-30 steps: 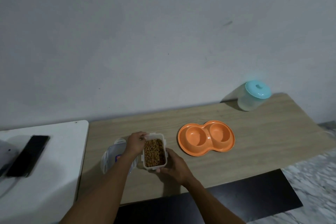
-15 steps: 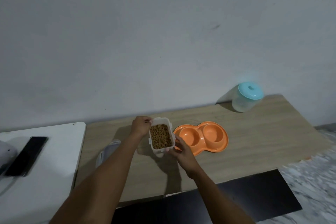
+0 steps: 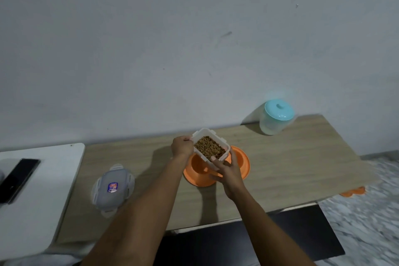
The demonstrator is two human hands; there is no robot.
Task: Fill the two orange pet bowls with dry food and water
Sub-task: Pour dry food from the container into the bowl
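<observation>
A clear rectangular container (image 3: 210, 147) full of brown dry food is held in the air, directly over the orange double pet bowl (image 3: 195, 171) on the wooden table (image 3: 291, 162). My left hand (image 3: 182, 147) grips the container's far left corner. My right hand (image 3: 226, 170) grips its near right side and covers the bowl's middle. The container hides much of both bowl wells. A translucent jar with a teal lid (image 3: 276, 117) stands at the back right of the table.
The container's lid (image 3: 113, 188) lies flat on the table's left end. A black phone (image 3: 18, 179) rests on the white surface (image 3: 49, 179) to the left. A small orange object (image 3: 353, 192) shows past the table's right front edge. Marbled floor lies to the right.
Both hands have carried the food container to the right, from beside its lid to above the orange bowl. The lid has stayed where it lay.
</observation>
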